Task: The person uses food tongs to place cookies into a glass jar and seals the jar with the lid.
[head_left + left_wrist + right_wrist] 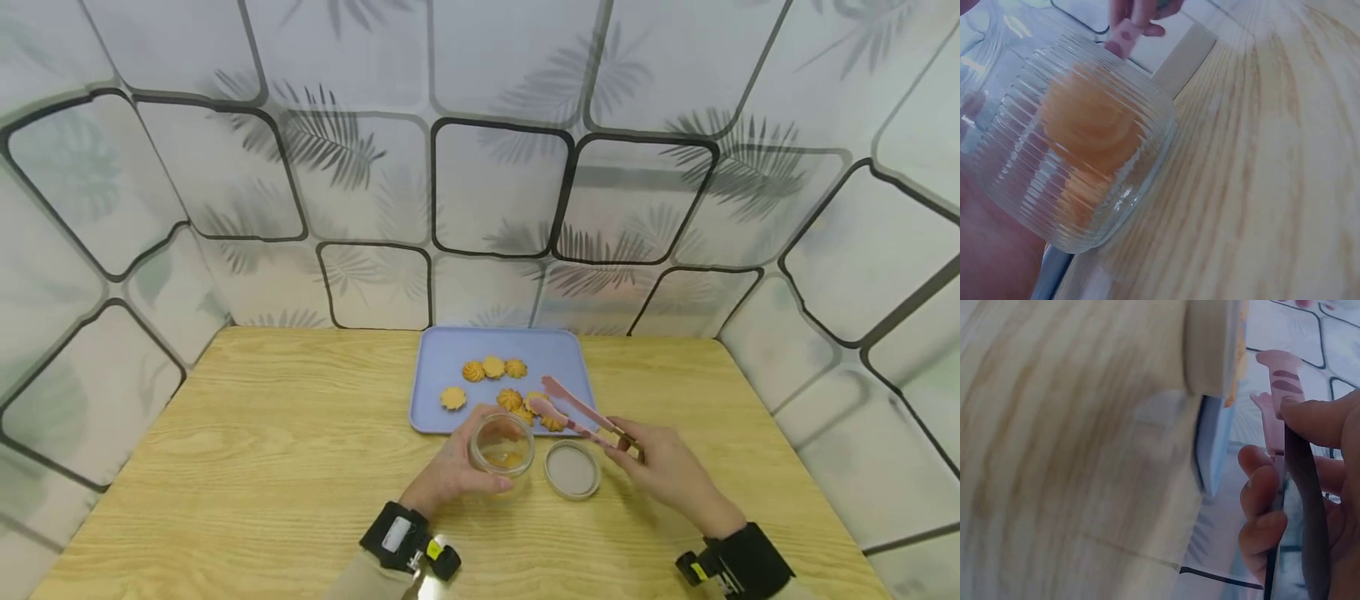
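Note:
My left hand [459,462] grips a ribbed clear glass jar [501,454] around its side. Inside the jar, cookies [1091,119] show through the glass in the left wrist view. My right hand [663,467] holds pink-tipped tongs [581,412] between thumb and fingers. The tongs' two arms stand apart with nothing between their tips, which overlap the near right part of the blue tray [429,367] in the head view. Several cookies [493,367] lie on that tray in two loose groups, and a single cookie [452,398] sits at its left.
A round lid [572,471] lies on the wooden table [300,433] between the jar and my right hand, close to the tray's near edge. Patterned curtain walls [495,192] stand behind the table and at both sides.

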The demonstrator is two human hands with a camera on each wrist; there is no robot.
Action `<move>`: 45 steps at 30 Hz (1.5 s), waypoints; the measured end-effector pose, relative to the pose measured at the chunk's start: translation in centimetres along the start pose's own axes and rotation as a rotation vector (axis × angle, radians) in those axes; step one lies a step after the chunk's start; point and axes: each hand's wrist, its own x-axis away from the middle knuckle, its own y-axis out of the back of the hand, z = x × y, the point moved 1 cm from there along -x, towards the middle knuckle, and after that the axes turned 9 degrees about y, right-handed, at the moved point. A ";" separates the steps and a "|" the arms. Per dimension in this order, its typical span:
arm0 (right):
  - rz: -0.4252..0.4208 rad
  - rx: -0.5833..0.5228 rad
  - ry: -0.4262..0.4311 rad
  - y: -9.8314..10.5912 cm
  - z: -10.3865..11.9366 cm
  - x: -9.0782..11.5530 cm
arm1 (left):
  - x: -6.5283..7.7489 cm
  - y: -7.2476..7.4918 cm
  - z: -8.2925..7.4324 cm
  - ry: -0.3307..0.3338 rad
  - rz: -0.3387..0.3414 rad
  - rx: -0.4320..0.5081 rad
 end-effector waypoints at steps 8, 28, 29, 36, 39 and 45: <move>0.039 0.121 -0.020 -0.9 -0.4 -0.9 | 0.0 -0.1 0.0 0.007 0.009 0.016; 0.075 0.199 -0.028 -1.3 -0.4 -2.1 | 0.1 -0.1 0.1 -0.002 0.016 0.007; 0.068 0.210 -0.026 -1.4 -0.4 -2.1 | 0.1 -0.1 0.0 0.001 0.017 0.008; -0.021 0.254 -0.013 -2.1 -0.8 -2.1 | 0.0 -0.1 0.0 0.006 0.017 0.003; -0.036 0.228 -0.019 -2.2 -0.9 -2.1 | -0.1 0.0 0.0 0.007 0.017 -0.002; -0.051 0.150 -0.029 -2.2 -0.9 -1.9 | -0.1 0.1 0.0 0.004 0.019 -0.004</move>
